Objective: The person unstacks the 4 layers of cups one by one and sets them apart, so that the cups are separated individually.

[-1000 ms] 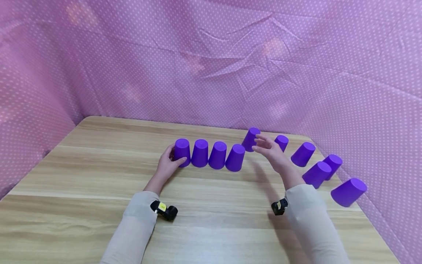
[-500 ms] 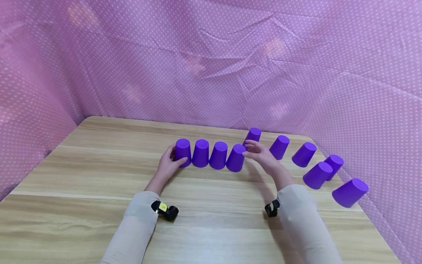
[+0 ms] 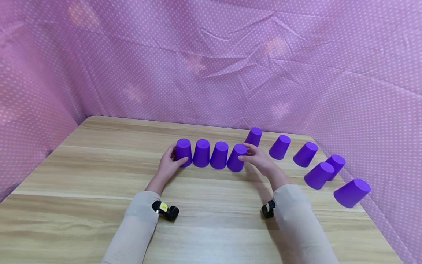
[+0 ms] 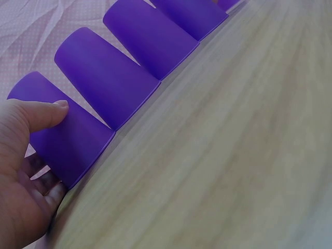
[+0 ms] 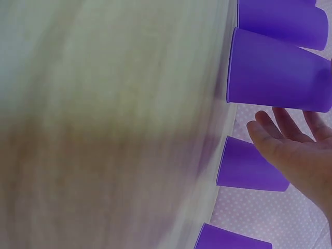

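Several purple cups stand upside down on a wooden table [image 3: 211, 212]. Four form a close row at the middle. My left hand [image 3: 167, 164] grips the leftmost cup [image 3: 183, 150] of this row; its thumb [image 4: 46, 115] lies across the front and its fingers reach behind. At the row's other end, my right hand [image 3: 260, 161] is around the rightmost cup [image 3: 235, 159], thumb over its front and fingers at its far side. In the right wrist view the fingers [image 5: 290, 132] come right to that cup's side, partly hidden. Between the held cups stand two more, one cup [image 3: 202, 152] and another cup [image 3: 219, 154].
Behind my right hand stands a cup [image 3: 253, 136]. Further cups trail off to the right, including a cup [image 3: 280, 147], a cup [image 3: 305, 154] and the nearest cup [image 3: 352, 192]. Pink dotted cloth [image 3: 197, 73] hangs around the table's back and sides.
My right hand has moved left and slightly down from beside the back cup to the row's rightmost cup, its thumb now over the front. My left hand keeps its grip in place.
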Demonstrator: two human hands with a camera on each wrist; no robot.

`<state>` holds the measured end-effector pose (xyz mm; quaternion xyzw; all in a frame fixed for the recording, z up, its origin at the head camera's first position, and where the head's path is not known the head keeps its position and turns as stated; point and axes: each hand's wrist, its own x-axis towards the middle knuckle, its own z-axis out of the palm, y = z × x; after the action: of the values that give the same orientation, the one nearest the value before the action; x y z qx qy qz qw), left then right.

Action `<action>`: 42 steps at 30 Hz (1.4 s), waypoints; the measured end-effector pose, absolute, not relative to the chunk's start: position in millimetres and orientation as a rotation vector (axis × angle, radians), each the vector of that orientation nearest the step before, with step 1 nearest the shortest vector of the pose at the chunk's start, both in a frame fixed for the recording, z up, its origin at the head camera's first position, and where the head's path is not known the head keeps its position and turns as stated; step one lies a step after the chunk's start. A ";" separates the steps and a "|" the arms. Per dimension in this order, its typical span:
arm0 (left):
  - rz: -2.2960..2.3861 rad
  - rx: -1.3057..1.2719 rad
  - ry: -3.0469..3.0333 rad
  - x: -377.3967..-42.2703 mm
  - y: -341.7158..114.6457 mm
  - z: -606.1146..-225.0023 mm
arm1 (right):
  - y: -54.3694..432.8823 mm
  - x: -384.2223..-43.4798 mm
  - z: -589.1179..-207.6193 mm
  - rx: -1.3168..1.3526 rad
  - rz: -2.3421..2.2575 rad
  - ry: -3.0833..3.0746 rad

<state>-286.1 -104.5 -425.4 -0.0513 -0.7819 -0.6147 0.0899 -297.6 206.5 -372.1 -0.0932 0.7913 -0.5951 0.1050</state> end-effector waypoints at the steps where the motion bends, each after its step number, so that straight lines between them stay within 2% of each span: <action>1: -1.828 -0.151 -2.325 -286.0 -104.4 -425.2 | 205.9 -297.6 -372.2 -0.272 -1.756 2.330; 27: -1.851 -0.166 -2.297 -287.9 -104.3 -425.8 | 201.6 -298.6 -375.6 -0.227 -1.893 2.311; 33: -1.896 -0.162 -2.282 -276.4 -102.3 -411.1 | 203.5 -293.8 -367.0 -0.233 -1.876 2.293; 42: -1.832 -0.164 -2.301 -289.8 -104.0 -429.5 | 212.8 -290.6 -358.6 -0.238 -1.879 2.303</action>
<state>-289.8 -104.0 -429.5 -0.0554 -0.7774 -0.6189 0.0975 -290.6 212.8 -358.6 -0.0795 0.7699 -0.6281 0.0796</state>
